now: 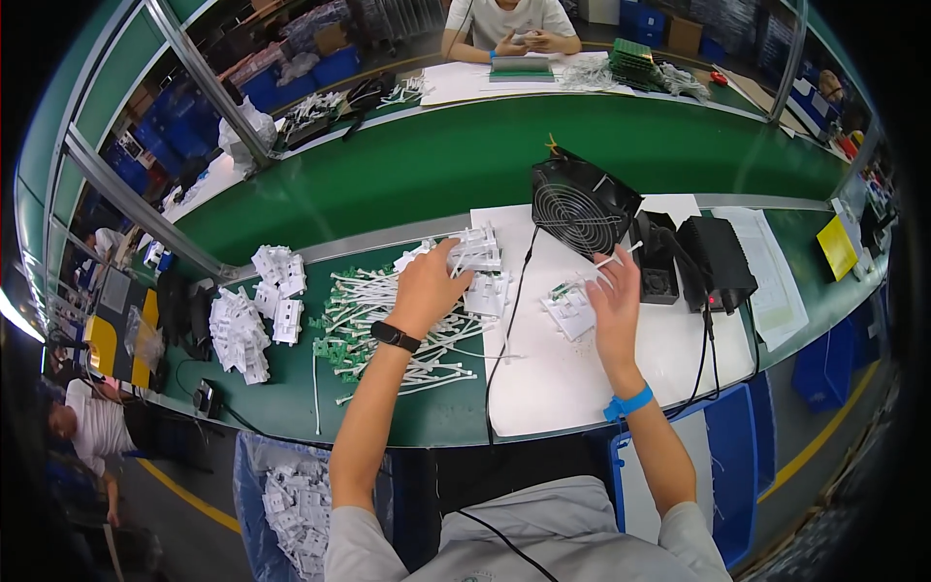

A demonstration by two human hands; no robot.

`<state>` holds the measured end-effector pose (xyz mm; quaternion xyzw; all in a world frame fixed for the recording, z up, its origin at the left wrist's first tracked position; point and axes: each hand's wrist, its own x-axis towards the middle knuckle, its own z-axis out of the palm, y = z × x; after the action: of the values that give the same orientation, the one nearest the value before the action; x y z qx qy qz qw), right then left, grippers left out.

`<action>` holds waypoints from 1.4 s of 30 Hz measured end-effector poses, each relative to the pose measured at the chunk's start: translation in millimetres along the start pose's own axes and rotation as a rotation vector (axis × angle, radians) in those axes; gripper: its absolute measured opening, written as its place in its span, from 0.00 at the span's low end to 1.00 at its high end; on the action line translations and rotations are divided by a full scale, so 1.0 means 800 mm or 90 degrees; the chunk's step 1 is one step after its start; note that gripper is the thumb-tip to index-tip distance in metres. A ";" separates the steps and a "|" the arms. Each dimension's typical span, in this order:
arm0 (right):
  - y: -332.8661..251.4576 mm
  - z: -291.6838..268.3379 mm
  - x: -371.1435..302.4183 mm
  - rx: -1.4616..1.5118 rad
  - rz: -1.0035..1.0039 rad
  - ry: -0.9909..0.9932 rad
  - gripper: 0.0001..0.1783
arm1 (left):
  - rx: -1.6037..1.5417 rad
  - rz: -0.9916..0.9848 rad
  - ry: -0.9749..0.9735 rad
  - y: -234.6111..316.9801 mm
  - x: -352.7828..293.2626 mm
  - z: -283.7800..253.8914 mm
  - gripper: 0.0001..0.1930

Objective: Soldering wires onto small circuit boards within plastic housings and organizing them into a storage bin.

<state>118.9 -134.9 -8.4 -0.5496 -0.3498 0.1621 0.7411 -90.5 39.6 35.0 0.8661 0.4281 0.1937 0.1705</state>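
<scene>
My left hand (pixel 432 289), a black band on its wrist, reaches over a heap of white cables with small green boards (pixel 364 315). Its thumb and index finger close around the edge of a white plastic housing (pixel 475 250) in a small stack. On the white sheet, my right hand (pixel 617 301), a blue band at its wrist, pinches a thin white cable (pixel 621 256) near the fan. Beside that hand's thumb lies another white plastic housing (pixel 570 312), with a bit of green board showing on it. The fingertips partly hide the cable.
A black fan (pixel 582 209) with a wire grille stands behind my right hand, next to a black box (pixel 716 262) with cords. More white housings (pixel 238 335) are piled at left. Below the edge are a lined bin (pixel 296 514) and a blue crate (pixel 732 466). Across the bench sits a person (pixel 509 29).
</scene>
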 end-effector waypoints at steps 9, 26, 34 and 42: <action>-0.027 0.051 -0.033 -0.467 -0.314 -0.398 0.10 | -0.290 -0.025 0.045 -0.011 0.017 0.016 0.11; -0.030 0.070 0.015 -0.219 -0.145 -0.126 0.05 | -0.508 -0.010 0.221 -0.016 0.077 -0.049 0.14; -0.109 0.041 0.044 0.067 -0.060 -0.175 0.08 | -0.613 0.120 0.364 0.037 0.067 -0.116 0.11; -0.230 -0.085 -0.032 0.000 -0.266 -0.129 0.06 | -0.520 0.206 0.373 0.120 -0.017 -0.164 0.13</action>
<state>121.6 -261.6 143.5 -0.4462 -0.5286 0.0592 0.7197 -96.4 -9.2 190.2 0.6938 0.2081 0.6024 0.3353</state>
